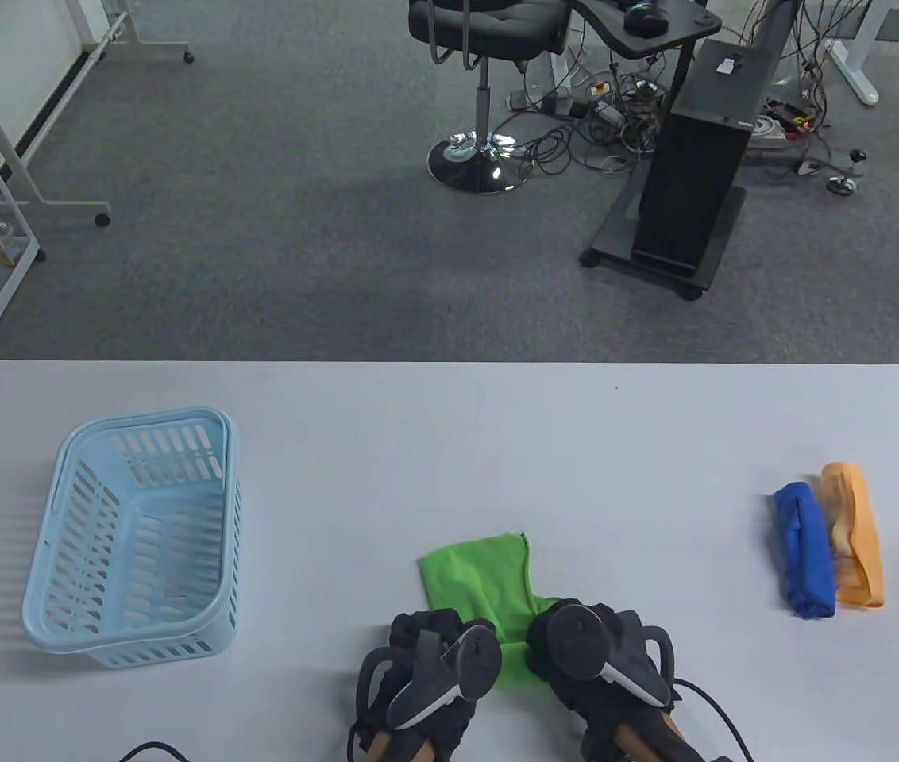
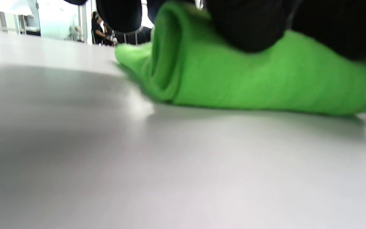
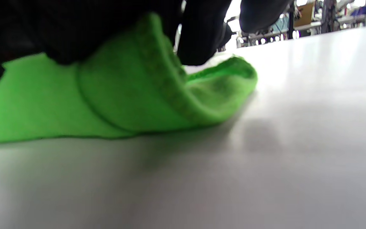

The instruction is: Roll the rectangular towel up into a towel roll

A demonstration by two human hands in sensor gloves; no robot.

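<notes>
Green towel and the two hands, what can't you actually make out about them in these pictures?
- Table view: the rolled near end of the green towel lies under the left hand and right hand; their trackers hide the fingers.
- Left wrist view: the fingers are cut off by the top edge, so the grip is unclear.
- Right wrist view: blurred; the number of turns in the roll cannot be counted.
- How tight the roll is: not visible.
</notes>
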